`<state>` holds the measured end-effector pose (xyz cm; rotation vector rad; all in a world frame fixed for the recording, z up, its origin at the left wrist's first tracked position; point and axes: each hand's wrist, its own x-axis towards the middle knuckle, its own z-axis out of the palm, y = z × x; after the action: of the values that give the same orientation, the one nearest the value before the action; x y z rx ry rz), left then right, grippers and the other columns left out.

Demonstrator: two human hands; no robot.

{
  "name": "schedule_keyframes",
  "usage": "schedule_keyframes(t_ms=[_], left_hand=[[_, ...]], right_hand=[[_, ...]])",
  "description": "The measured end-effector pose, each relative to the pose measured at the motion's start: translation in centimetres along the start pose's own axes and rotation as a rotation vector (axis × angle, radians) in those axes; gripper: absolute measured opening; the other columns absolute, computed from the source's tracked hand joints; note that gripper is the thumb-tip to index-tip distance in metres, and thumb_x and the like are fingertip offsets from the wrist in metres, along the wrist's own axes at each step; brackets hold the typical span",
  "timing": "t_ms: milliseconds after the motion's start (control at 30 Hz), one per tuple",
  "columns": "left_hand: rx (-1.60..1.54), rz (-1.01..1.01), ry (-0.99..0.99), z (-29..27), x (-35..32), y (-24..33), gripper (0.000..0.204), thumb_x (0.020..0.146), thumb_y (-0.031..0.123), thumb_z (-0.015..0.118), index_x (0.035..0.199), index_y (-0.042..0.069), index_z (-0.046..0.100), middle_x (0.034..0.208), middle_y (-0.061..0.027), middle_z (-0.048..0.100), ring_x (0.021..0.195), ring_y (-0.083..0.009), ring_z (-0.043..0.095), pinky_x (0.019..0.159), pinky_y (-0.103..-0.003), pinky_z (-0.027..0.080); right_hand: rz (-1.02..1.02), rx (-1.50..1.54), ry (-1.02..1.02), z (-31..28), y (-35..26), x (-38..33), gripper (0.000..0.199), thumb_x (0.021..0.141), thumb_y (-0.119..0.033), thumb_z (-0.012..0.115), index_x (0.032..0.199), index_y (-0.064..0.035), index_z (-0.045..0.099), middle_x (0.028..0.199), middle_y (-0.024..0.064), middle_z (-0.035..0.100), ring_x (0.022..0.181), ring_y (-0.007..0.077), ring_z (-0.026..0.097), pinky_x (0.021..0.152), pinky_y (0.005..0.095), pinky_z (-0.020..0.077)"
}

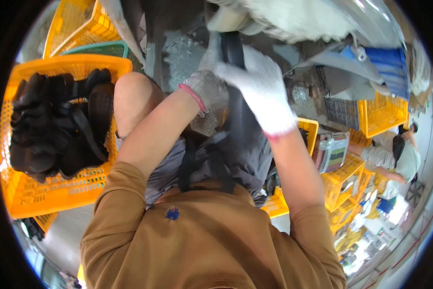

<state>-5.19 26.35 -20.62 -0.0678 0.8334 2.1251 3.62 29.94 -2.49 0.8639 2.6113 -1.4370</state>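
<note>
Holding a long black piece (pixel 233 45) upright above the lap, between a left hand (pixel 210 82) in a greyish glove and a right hand (pixel 260 84) in a white one. Pinching the piece in the right grip, thumb laid across its front, back of the glove turned upward, slightly blurred. Touching the piece's left edge with the left glove; cannot tell how far closed in that grip, being partly hidden. Reaching with the piece's upper end right up to a cream rounded part (pixel 228 18), beside a fluffy white mass (pixel 308 19); cannot tell about actual contact. Wearing a pink band (pixel 192 96) at the left wrist, plus a brown top (pixel 202 236). Near the left knee, heaped black footwear (pixel 43 125) in an orange basket (pixel 57 61). Off to the right, a yellow crate (pixel 382 113) and, farther back, another person (pixel 406 159) in a pale top.
</note>
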Motion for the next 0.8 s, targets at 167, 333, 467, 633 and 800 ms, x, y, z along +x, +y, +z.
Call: schedule_keyframes(t_ms=[167, 333, 467, 633, 800], left_hand=[[-0.090, -0.034, -0.079, 3.9, 2.0, 4.2, 0.067, 0.107, 0.061, 0.053, 0.143, 0.005, 0.059, 0.132, -0.0149, 0.067, 0.114, -0.0267, 0.066, 0.099, -0.042, 0.056], [-0.214, 0.079, -0.007, 5.4, -0.9, 3.9, 0.072, 0.109, 0.067, 0.046, 0.148, 0.007, 0.057, 0.132, -0.0091, 0.066, 0.116, -0.0206, 0.064, 0.104, -0.038, 0.054], [0.010, -0.212, 0.050, 3.8, -0.7, 2.6, 0.078, 0.104, 0.073, 0.044, 0.150, 0.012, 0.054, 0.120, -0.0107, 0.064, 0.096, -0.0293, 0.064, 0.083, -0.052, 0.055], [0.931, 0.704, 0.059, 1.5, 1.6, 1.7, 0.035, 0.113, 0.027, 0.054, 0.133, 0.000, 0.062, 0.118, -0.0109, 0.072, 0.108, -0.0265, 0.070, 0.093, -0.040, 0.059], [0.025, 0.065, 0.178, 0.9, -0.9, -1.5, 0.051, 0.114, 0.046, 0.044, 0.133, 0.003, 0.062, 0.116, -0.0122, 0.072, 0.099, -0.0256, 0.071, 0.089, -0.041, 0.059]], right_hand=[[-0.068, 0.076, 0.015, 0.9, 0.3, -0.6, 0.093, 0.085, -0.028, 0.089, 0.163, -0.0029, 0.043, 0.143, 0.0193, 0.068, 0.125, 0.0323, 0.069, 0.108, 0.0376, 0.0547], [0.077, -0.057, 0.011, 1.3, -1.0, -3.8, 0.091, 0.087, -0.032, 0.086, 0.160, 0.0002, 0.042, 0.131, 0.0222, 0.073, 0.109, 0.0357, 0.076, 0.098, 0.0416, 0.0597], [-0.298, -0.348, 0.395, 4.0, 1.4, -7.4, 0.074, 0.078, -0.022, 0.091, 0.144, -0.0022, 0.063, 0.122, 0.0225, 0.073, 0.126, 0.0418, 0.064, 0.109, 0.0496, 0.0502], [-0.375, -0.361, 0.549, 2.9, 4.5, 0.0, 0.046, 0.081, -0.037, 0.088, 0.114, -0.0071, 0.076, 0.095, 0.0141, 0.078, 0.083, 0.0385, 0.077, 0.080, 0.0442, 0.0612], [-0.118, -0.354, 0.320, 1.5, 0.0, 2.2, 0.050, 0.086, -0.053, 0.080, 0.096, -0.0041, 0.079, 0.093, 0.0238, 0.077, 0.094, 0.0412, 0.076, 0.080, 0.0446, 0.0595]])
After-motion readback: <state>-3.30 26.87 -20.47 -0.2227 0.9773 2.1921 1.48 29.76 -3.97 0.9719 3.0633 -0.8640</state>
